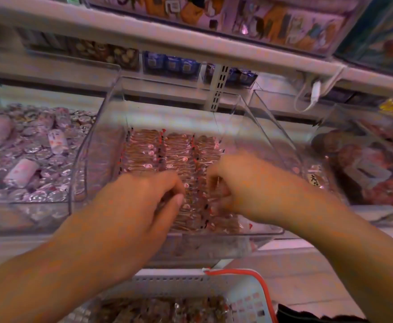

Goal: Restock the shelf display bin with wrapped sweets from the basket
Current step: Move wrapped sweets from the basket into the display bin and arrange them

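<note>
Hands reach into the clear display bin. The left hand and right hand both curl onto rows of wrapped sweets; blur hides the grip. White basket sits below.

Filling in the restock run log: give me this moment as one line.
phase: arranging | left hand: on wrapped sweets | right hand: on sweets | bin: rows stacked | basket: below, sweets remain

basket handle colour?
Red-orange handle on a white basket; head view, bottom of frame.

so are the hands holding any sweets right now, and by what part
Both the left hand and right hand have fingers curled down among the wrapped sweets in the clear bin, but blur hides any actual hold.
</note>
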The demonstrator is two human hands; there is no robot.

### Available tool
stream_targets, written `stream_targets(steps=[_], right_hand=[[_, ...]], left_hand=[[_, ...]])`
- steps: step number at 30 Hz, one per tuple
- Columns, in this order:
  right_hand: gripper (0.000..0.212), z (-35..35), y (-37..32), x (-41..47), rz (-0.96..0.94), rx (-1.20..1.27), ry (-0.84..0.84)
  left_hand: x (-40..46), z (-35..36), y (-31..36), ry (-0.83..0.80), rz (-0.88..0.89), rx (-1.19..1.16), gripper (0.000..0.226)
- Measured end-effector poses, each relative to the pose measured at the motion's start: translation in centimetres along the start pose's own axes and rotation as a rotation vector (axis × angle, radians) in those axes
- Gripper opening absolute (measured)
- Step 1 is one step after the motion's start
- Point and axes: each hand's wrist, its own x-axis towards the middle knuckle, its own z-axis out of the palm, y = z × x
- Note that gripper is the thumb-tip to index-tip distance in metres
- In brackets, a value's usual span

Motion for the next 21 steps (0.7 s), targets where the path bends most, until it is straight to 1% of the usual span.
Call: stream_targets(steps=[2,4,5,6,7,8,9,10,11,12,13,14,15,16,17,18,20,21], right_hand=[[0.004,-0.4,0.2,-1.2,-0.039,0.031,0.216],[0.009,-0.5,0.0,-3.3,-0.15,0.102,0.465],[0.01,-0.3,-0.3,-4.7,-0.225,0.148,0.557],[0.01,0.2,-0.7,-6.0,-0.299,0.191,0.604],[0.01,1.0,-1.1,-7.3,-0.369,0.218,0.598],[0.01,2.1,-1.6,-8.2,-0.429,0.241,0.544],[0.009,3.6,-2.2,-8.7,-0.462,0.254,0.429],[0.009,5.5,-2.9,-9.0,-0.464,0.247,0.265],[0.012,7.6,-3.7,-9.1,-0.436,0.215,0.064],[0.017,10.1,-4.5,-8.9,-0.395,0.174,-0.153],[0.021,13.1,-5.2,-9.0,-0.349,0.13,-0.363],[0.024,16.2,-5.6,-9.2,-0.318,0.085,-0.544],[0.024,19.3,-5.8,-9.6,-0.3,0.045,-0.687],[0.023,22.4,-5.7,-10.1,-0.266,0.022,-0.785],[0.024,25.2,-5.5,-10.7,-0.208,0.017,-0.857],[0.032,28.0,-5.2,-11.3,-0.141,0.014,-0.907],[0.062,33.1,-4.9,-12.7,-0.004,0.057,-1.013],[0.067,35.2,-4.8,-13.4,0.053,0.08,-1.04]], left_hand=[[-0.5,-0.6,0.5,0.121,0.084,0.054,0.019],[-1.5,-1.5,1.2,0.206,0.252,0.146,0.018],[-2.3,-1.8,1.5,0.219,0.358,0.199,0.019],[-3.1,-2.0,1.7,0.214,0.464,0.238,0.021],[-3.9,-2.0,1.8,0.195,0.555,0.258,0.022],[-4.7,-1.7,1.7,0.16,0.621,0.261,0.022],[-5.5,-1.0,1.7,0.098,0.649,0.267,0.021],[-6.3,0.2,1.6,0.004,0.637,0.305,0.018],[-7.1,1.8,1.4,-0.143,0.567,0.387,0.015],[-7.7,3.5,0.9,-0.342,0.429,0.486,0.016],[-8.3,5.3,-0.1,-0.551,0.245,0.558,0.02],[-9.4,7.3,-1.5,-0.747,0.067,0.592,0.027],[-10.8,9.1,-3.0,-0.941,-0.085,0.595,0.032],[-12.5,10.9,-4.3,-1.091,-0.199,0.579,0.036],[-14.4,12.6,-5.5,-1.184,-0.272,0.571,0.036],[-16.6,14.2,-6.4,-1.235,-0.321,0.563,0.034],[-21.0,17.2,-7.6,-1.265,-0.443,0.517,0.043],[-22.9,18.5,-7.9,-1.29,-0.509,0.483,0.047]])
